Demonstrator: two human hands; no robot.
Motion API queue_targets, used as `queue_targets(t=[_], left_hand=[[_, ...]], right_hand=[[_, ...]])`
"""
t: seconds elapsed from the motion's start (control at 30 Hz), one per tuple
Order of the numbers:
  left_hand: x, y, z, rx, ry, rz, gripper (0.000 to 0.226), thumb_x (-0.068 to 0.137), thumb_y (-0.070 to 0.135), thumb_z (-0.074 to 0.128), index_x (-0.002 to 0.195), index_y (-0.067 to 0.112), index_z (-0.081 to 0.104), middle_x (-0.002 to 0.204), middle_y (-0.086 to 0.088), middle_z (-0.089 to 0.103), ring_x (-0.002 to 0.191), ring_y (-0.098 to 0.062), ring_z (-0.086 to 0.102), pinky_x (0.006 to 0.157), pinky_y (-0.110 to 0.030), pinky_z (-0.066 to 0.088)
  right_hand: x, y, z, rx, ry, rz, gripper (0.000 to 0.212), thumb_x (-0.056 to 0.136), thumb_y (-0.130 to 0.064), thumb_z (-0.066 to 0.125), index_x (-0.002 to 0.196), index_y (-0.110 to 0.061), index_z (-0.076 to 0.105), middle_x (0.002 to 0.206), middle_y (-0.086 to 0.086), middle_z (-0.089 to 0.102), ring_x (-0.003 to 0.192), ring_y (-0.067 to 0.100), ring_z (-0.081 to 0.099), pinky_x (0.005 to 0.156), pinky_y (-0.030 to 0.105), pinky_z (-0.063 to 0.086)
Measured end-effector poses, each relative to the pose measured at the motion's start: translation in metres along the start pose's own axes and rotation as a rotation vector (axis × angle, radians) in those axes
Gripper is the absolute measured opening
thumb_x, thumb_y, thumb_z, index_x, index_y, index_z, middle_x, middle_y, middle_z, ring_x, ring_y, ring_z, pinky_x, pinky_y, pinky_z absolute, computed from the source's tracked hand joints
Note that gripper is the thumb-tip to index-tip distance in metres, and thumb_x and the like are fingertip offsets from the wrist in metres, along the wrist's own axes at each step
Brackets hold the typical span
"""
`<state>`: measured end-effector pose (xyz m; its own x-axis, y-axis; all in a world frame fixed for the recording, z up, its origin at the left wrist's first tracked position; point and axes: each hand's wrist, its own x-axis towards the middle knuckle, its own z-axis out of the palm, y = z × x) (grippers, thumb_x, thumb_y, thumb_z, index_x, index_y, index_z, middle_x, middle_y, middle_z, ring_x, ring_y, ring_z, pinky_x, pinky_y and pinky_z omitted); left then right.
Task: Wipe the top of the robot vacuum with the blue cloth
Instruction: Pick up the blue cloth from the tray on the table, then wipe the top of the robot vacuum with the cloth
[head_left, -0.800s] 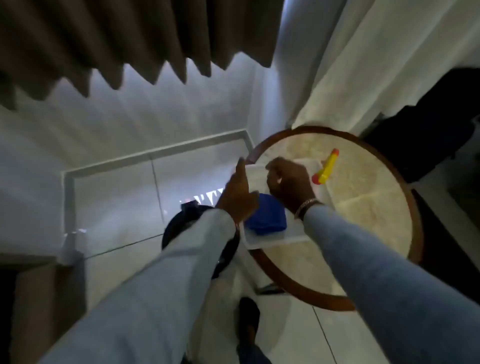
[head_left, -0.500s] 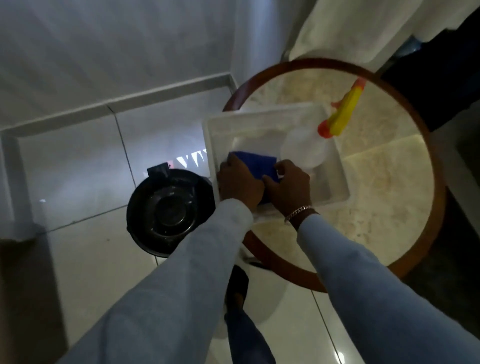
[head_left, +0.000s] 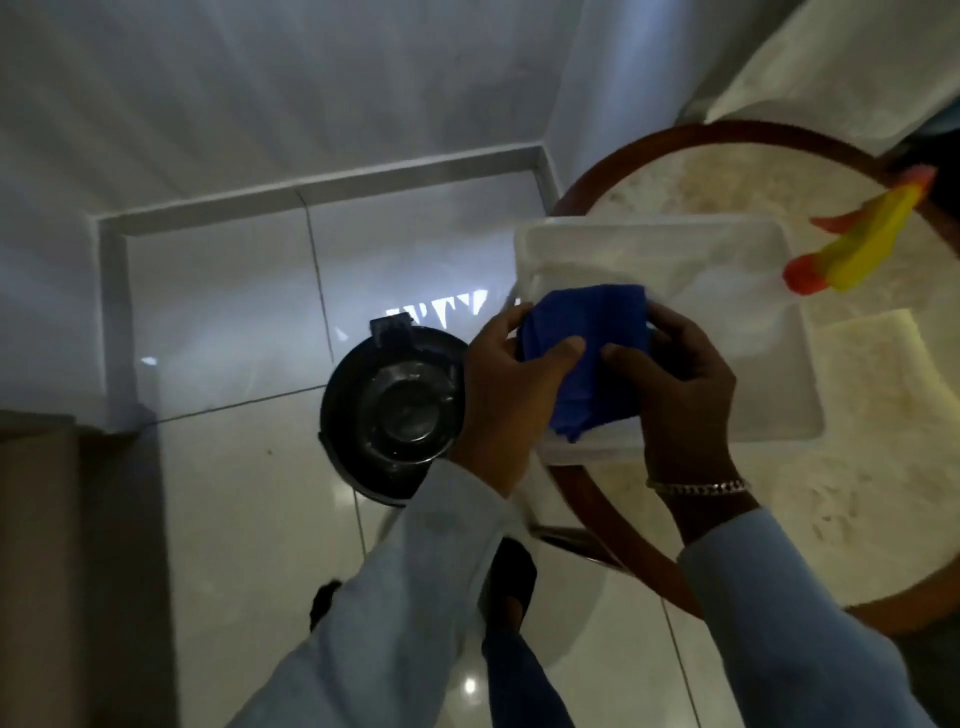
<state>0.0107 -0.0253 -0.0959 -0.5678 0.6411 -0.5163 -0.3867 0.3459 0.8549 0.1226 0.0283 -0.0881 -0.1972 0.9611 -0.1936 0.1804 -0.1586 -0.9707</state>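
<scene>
Both hands are gripping the blue cloth (head_left: 587, 358) above the near left corner of the white tray (head_left: 779, 395) sitting on the round counter (head_left: 857, 499). The left hand (head_left: 506, 400) is pinching its left edge, fingers (head_left: 563, 349) closed on the fabric; the right hand (head_left: 675, 384) is clamping the right edge likewise. The robot vacuum (head_left: 389, 410) is sitting on the floor, left of the counter.
</scene>
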Motion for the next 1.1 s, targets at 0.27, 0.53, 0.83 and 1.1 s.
queue_targets(t=[0.27, 0.53, 0.83, 1.1], left_hand=[[0.017, -0.035, -0.138, -0.175, 0.187, 0.002, 0.04, 0.079, 0.011, 0.072, 0.118, 0.013, 0.063, 0.109, -0.01, 0.07, 0.099, -0.027, 0.068, 0.087, -0.049, 0.056], [0.092, -0.122, -0.2, 0.318, 0.236, 0.255, 0.054, 0.082, 0.017, 0.07, 0.132, 0.012, 0.049, 0.125, -0.009, 0.063, 0.11, -0.021, 0.061, 0.092, -0.043, 0.054], [0.141, -0.216, -0.278, 1.267, -0.412, 0.449, 0.137, 0.057, 0.083, 0.057, 0.145, 0.017, -0.024, 0.154, -0.002, -0.032, 0.14, -0.016, -0.034, 0.114, -0.035, -0.017], [0.16, -0.215, -0.274, 1.317, -0.434, 0.453, 0.149, 0.045, 0.084, 0.063, 0.147, 0.013, -0.019, 0.16, -0.007, -0.02, 0.143, -0.017, -0.026, 0.117, -0.037, -0.01]], right_hand=[[-0.035, 0.032, 0.135, -0.253, -0.282, -0.212, 0.049, 0.084, 0.004, 0.061, 0.129, -0.015, 0.054, 0.103, -0.027, 0.055, 0.088, -0.018, 0.058, 0.073, 0.004, 0.05], [0.002, 0.148, 0.208, -0.357, -0.269, -0.061, 0.045, 0.082, 0.004, 0.059, 0.121, -0.018, 0.059, 0.114, -0.004, 0.058, 0.093, -0.007, 0.054, 0.074, -0.001, 0.045], [0.013, 0.229, 0.22, -0.919, -0.405, -0.452, 0.047, 0.089, -0.041, 0.053, 0.13, -0.016, 0.053, 0.148, 0.018, 0.04, 0.137, 0.041, 0.032, 0.112, 0.055, 0.028], [-0.022, 0.26, 0.229, -1.222, -0.484, -0.532, 0.06, 0.09, -0.058, 0.039, 0.144, -0.034, 0.029, 0.159, 0.009, 0.021, 0.146, 0.039, 0.007, 0.115, 0.063, 0.012]])
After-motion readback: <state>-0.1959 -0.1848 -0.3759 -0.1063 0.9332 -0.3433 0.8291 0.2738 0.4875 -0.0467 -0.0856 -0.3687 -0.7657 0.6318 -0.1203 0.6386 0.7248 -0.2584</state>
